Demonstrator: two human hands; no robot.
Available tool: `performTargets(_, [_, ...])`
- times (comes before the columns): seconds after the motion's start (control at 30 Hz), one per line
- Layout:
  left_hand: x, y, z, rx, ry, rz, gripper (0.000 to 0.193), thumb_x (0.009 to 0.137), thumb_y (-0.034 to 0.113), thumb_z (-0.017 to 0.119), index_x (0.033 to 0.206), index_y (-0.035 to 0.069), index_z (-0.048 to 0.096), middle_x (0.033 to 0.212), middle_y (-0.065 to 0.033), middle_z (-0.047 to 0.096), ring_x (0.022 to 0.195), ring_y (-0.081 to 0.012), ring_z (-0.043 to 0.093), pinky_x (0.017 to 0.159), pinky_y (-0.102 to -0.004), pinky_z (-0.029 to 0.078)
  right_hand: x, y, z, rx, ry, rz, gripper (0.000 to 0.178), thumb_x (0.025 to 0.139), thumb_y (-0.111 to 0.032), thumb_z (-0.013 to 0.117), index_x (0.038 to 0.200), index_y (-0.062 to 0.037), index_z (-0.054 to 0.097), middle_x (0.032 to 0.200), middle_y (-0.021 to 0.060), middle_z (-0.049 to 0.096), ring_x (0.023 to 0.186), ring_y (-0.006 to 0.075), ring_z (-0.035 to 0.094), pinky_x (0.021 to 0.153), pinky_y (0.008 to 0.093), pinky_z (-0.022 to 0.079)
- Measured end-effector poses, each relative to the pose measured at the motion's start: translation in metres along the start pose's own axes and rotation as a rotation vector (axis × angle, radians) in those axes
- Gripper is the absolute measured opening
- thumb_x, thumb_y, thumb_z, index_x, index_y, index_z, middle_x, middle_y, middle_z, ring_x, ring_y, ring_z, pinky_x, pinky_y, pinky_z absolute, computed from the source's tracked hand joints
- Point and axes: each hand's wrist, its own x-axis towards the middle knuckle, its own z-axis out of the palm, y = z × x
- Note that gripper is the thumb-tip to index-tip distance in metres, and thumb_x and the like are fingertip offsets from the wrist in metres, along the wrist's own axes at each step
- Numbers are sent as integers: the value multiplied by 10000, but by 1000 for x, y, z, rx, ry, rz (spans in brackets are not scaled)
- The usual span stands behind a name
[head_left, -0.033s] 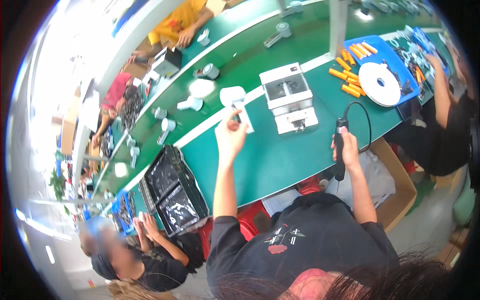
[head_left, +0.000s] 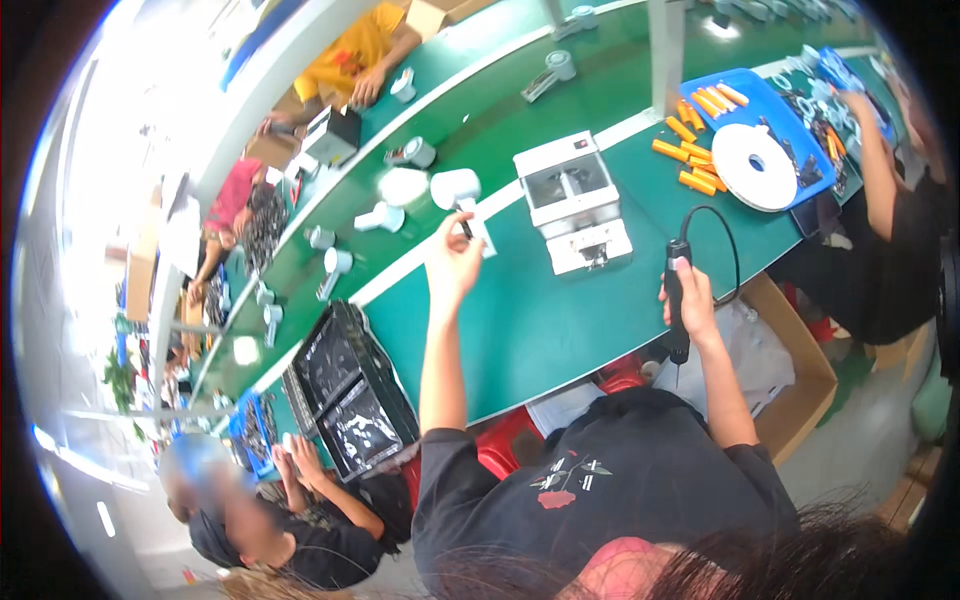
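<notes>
My right hand (head_left: pixel 692 300) is wrapped round a black electric screwdriver (head_left: pixel 675 312), its thin bit pointing down toward me and its cable looping up behind. My left hand (head_left: pixel 453 262) reaches over the bench, with thumb and fingers pinched at a small dark piece (head_left: pixel 467 229). Right by those fingertips lies a white round-headed part (head_left: pixel 456 187) with a pale flat strip (head_left: pixel 484 236) below it. Whether the fingers grip the dark piece or the part's handle I cannot tell. Between my hands, farther back, stands a white and black screw feeder (head_left: pixel 568 185).
Orange cylinders (head_left: pixel 698 158) and a white reel (head_left: pixel 755 168) lie at the right by a blue tray (head_left: pixel 815 190). A black crate (head_left: pixel 350 375) stands left. Several grey round-headed parts (head_left: pixel 380 217) line the green belt. Co-workers sit on both sides; a metal post (head_left: pixel 665 60) rises behind.
The whole view has shifted slightly. My left hand has edged a little away from me and to the left. The right hand keeps its hold on the screwdriver.
</notes>
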Motion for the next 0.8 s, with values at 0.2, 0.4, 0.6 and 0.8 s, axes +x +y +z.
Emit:
performTargets(0.2, [172, -24, 24, 746, -127, 227, 332, 736, 77, 595, 1043, 152, 694, 897, -192, 705, 879, -379, 676, 819, -440, 518, -9, -3, -16, 5, -38, -81, 478, 1009, -453, 457, 891, 2, 545, 642, 62, 568, 415, 127, 539, 371, 263, 421])
performTargets(0.4, [244, -82, 43, 754, -4, 367, 143, 708, -11, 586, 747, 83, 686, 826, -183, 677, 837, -381, 662, 773, -455, 524, -18, -10, -8, 23, -52, -98, 436, 1020, -408, 453, 920, 4, 556, 660, 68, 572, 421, 123, 537, 376, 260, 423])
performTargets(0.6, [246, -82, 16, 599, 92, 575, 175, 617, -43, 561, 736, 37, 661, 967, -198, 662, 974, -390, 613, 884, -417, 483, -15, 2, -10, 39, -51, -68, 442, 1012, -432, 463, 934, -5, 549, 665, 73, 575, 425, 128, 540, 375, 262, 427])
performTargets(0.8, [236, -100, -102, 1200, -80, 222, 499, 702, -24, 653, 1176, 114, 577, 1170, -107, 635, 1142, -339, 552, 952, -441, 475, -13, -4, -12, 27, -80, -94, 453, 1018, -441, 449, 931, -6, 544, 665, 66, 569, 432, 123, 535, 385, 257, 427])
